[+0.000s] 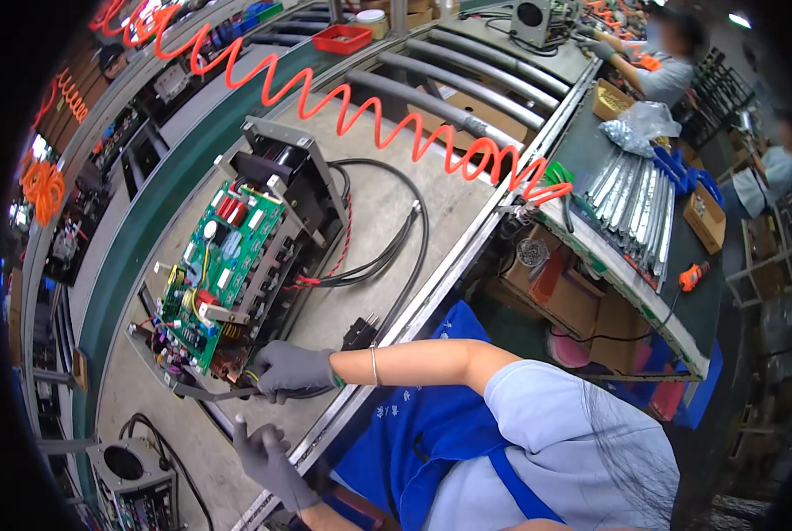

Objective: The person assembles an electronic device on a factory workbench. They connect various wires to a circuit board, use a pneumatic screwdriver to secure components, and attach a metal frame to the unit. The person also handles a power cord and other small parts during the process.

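An open electronic unit lies on the grey conveyor belt (387,203). It has a green circuit board (223,265) in a grey metal frame (276,142), with black cables (387,257) looping off to a black plug (360,334). My right hand (291,367), in a grey glove, is closed on the near corner of the frame, where thin wires come out. My left hand (267,460), also gloved, hovers just below it near the belt's metal edge rail (431,301). Its fingers are partly curled, and whether it holds anything is hidden.
A red coiled air hose (325,93) hangs across the belt. Another unit (135,473) sits at the lower left. To the right is a green bench (706,283) with metal rails (635,199), cardboard boxes and an orange tool (692,276). Two other people work at the far right.
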Tool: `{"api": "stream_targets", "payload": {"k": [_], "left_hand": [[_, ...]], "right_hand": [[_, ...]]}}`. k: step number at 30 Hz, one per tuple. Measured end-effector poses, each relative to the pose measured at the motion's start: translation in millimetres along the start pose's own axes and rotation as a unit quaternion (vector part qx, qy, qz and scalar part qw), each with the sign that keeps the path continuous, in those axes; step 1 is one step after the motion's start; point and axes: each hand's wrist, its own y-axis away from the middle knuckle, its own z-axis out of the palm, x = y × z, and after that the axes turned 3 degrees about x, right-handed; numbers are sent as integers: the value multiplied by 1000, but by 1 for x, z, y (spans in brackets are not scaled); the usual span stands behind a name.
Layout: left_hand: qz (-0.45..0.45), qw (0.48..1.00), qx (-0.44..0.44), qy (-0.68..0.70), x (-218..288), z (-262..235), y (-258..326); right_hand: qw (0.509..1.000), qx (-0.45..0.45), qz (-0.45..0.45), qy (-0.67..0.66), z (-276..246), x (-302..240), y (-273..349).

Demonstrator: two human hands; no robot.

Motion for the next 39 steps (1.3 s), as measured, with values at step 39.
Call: {"api": "stream_targets", "payload": {"k": [39], "left_hand": [[100, 986, 71, -115, -29, 28, -6]], "right_hand": [[993, -17, 72, 87, 8, -7, 4]]}}
